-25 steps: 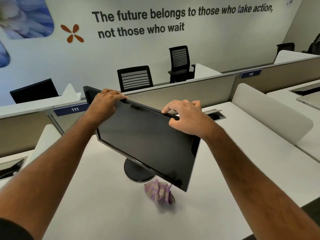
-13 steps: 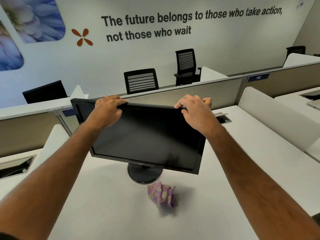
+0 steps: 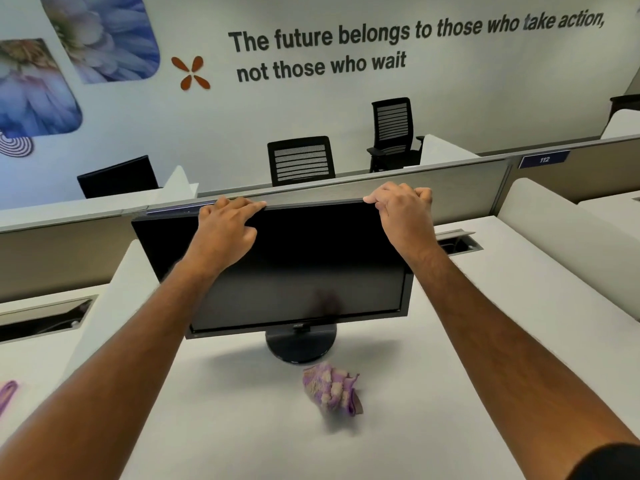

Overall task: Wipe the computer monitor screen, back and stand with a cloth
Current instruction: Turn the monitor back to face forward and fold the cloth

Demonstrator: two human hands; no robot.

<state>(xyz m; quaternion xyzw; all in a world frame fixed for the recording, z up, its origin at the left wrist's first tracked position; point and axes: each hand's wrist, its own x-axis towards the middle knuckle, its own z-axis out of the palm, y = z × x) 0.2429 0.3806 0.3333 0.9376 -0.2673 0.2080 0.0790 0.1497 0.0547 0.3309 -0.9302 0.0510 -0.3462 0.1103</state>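
A black monitor (image 3: 304,271) stands on its round black stand (image 3: 300,344) in the middle of the white desk (image 3: 242,427), its dark screen facing me. My left hand (image 3: 227,230) grips the top edge left of centre, fingers curled over it. My right hand (image 3: 403,216) grips the top right corner the same way. A crumpled purple and cream cloth (image 3: 330,389) lies loose on the desk just in front of the stand, touched by neither hand.
A grey partition (image 3: 450,188) runs behind the monitor, with white dividers (image 3: 568,244) to either side. A cable hatch (image 3: 459,242) is open at the right rear of the desk. Black office chairs (image 3: 301,161) stand beyond the partition. A purple item (image 3: 7,393) lies at far left.
Both hands have turned the monitor on the desk from an angled, tilted pose to facing me squarely. The cloth has stayed where it was.
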